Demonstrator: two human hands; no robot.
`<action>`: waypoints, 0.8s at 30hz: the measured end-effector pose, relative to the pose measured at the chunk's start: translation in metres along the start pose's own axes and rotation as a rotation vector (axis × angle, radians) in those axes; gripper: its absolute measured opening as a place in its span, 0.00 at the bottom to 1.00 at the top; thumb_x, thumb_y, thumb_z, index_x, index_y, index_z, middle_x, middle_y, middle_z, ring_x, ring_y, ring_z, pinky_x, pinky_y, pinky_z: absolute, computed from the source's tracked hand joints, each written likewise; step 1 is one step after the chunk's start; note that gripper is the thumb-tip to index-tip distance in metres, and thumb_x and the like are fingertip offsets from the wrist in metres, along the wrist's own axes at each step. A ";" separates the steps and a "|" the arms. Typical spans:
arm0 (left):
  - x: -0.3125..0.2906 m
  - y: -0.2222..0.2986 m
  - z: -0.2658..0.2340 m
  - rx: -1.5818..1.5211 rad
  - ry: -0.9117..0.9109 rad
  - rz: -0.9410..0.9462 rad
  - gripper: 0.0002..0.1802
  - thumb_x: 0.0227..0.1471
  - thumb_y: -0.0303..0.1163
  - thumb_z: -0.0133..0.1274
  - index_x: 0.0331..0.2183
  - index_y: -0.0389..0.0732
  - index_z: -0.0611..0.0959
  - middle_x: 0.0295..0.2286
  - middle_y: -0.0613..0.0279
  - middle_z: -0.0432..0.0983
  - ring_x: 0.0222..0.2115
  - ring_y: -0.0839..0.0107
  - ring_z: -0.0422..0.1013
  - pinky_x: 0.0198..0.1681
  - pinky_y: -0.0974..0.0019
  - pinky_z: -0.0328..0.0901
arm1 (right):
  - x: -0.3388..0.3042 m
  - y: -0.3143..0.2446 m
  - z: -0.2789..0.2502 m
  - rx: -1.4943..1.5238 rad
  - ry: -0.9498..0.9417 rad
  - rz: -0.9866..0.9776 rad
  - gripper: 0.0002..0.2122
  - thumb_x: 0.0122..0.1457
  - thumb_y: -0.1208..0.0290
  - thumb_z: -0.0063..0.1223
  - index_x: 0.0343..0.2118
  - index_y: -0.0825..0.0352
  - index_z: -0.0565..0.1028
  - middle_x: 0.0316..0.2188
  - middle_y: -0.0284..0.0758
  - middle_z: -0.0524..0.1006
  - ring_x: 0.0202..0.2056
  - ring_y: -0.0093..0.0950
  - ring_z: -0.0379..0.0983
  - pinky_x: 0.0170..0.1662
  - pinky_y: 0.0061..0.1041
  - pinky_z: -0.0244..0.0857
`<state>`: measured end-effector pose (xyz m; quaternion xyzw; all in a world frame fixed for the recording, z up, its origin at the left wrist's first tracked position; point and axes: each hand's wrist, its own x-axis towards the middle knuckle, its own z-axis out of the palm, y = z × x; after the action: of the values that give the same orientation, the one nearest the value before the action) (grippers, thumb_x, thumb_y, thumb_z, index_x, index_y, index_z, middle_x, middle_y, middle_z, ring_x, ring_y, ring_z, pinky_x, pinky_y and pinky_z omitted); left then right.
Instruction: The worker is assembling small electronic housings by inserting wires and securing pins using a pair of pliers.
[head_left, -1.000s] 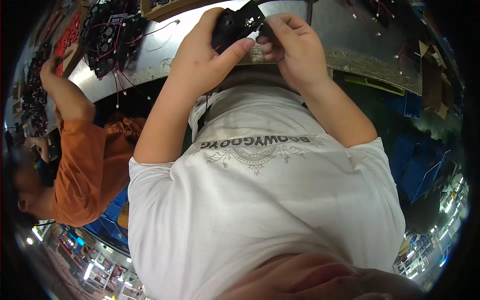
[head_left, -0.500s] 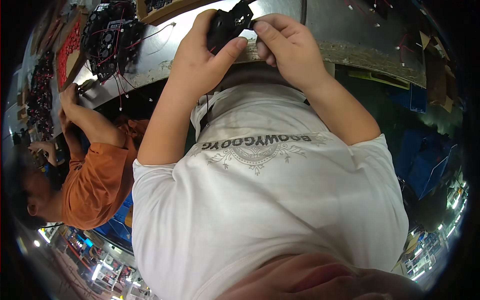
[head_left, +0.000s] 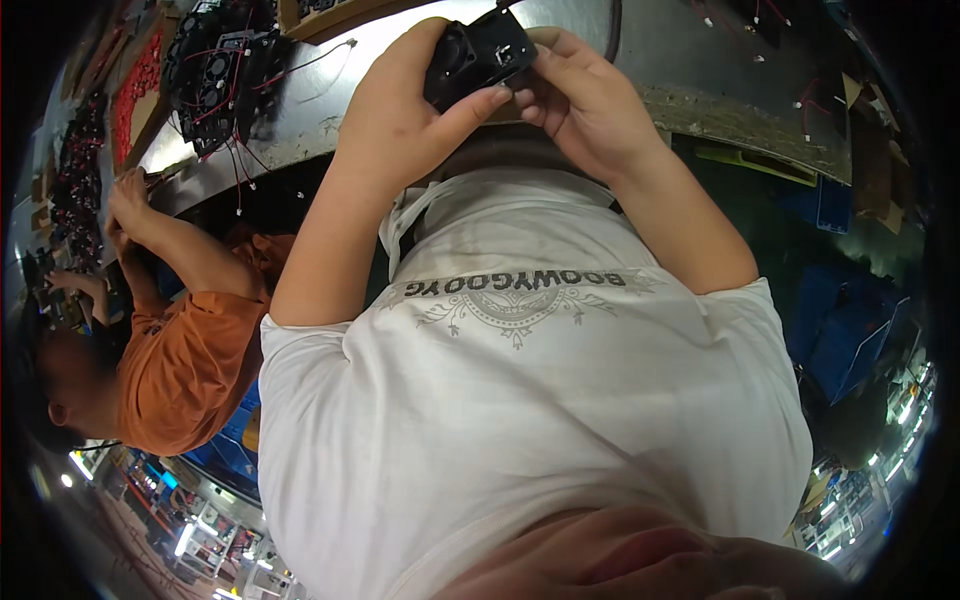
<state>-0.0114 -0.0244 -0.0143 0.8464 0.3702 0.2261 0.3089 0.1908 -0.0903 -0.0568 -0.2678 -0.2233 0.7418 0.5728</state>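
Above the table's near edge, my left hand [head_left: 398, 115] is wrapped round a black plastic fan housing [head_left: 487, 62], with the thumb along its lower side. A round opening shows at the housing's left end, and its flat right part has a small cutout with light metal or bright plastic in it. At the right edge of the housing, my right hand [head_left: 590, 105] pinches with thumb and forefinger, partly hidden behind the part. Its other fingers are curled loosely below.
Black fans with red wires [head_left: 215, 85] are heaped on the metal table [head_left: 320, 90] at the left. Behind stands a cardboard box [head_left: 335, 18]. A co-worker in an orange shirt [head_left: 190, 360] works at the left; a blue bin [head_left: 845, 320] stands low at the right.
The fan housing has turned in my hands, so its flat part with the cutout faces up more. My right hand has shifted slightly down, its fingers less tightly curled.
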 end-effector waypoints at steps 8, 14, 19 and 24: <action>-0.006 -0.012 0.006 -0.247 0.045 -0.136 0.37 0.51 0.36 0.69 0.56 0.31 0.72 0.44 0.52 0.79 0.44 0.67 0.76 0.48 0.63 0.71 | 0.001 -0.003 -0.001 -0.160 -0.067 -0.069 0.14 0.67 0.69 0.57 0.51 0.70 0.76 0.37 0.34 0.81 0.34 0.19 0.77 0.38 0.18 0.72; -0.003 -0.015 0.000 -0.256 0.054 -0.036 0.38 0.50 0.36 0.69 0.58 0.32 0.71 0.43 0.53 0.79 0.45 0.67 0.76 0.49 0.63 0.71 | 0.005 0.000 -0.005 -0.192 -0.099 -0.134 0.14 0.66 0.69 0.59 0.51 0.70 0.77 0.35 0.32 0.81 0.34 0.18 0.75 0.38 0.18 0.71; 0.001 -0.014 -0.008 0.025 0.028 0.027 0.38 0.46 0.39 0.73 0.54 0.32 0.75 0.40 0.50 0.80 0.41 0.62 0.77 0.46 0.62 0.71 | 0.005 -0.009 0.006 -0.578 0.086 -0.083 0.14 0.64 0.74 0.58 0.51 0.70 0.78 0.38 0.34 0.82 0.38 0.21 0.78 0.42 0.21 0.74; 0.007 -0.014 -0.007 0.105 0.001 0.044 0.34 0.47 0.44 0.70 0.50 0.36 0.77 0.37 0.47 0.78 0.38 0.53 0.76 0.43 0.54 0.70 | 0.011 -0.007 0.009 -1.043 0.186 -0.098 0.16 0.58 0.77 0.60 0.49 0.71 0.75 0.41 0.37 0.83 0.41 0.25 0.80 0.44 0.24 0.76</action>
<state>-0.0180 -0.0088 -0.0176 0.8692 0.3631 0.2137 0.2588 0.1878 -0.0781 -0.0477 -0.5709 -0.5231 0.4778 0.4148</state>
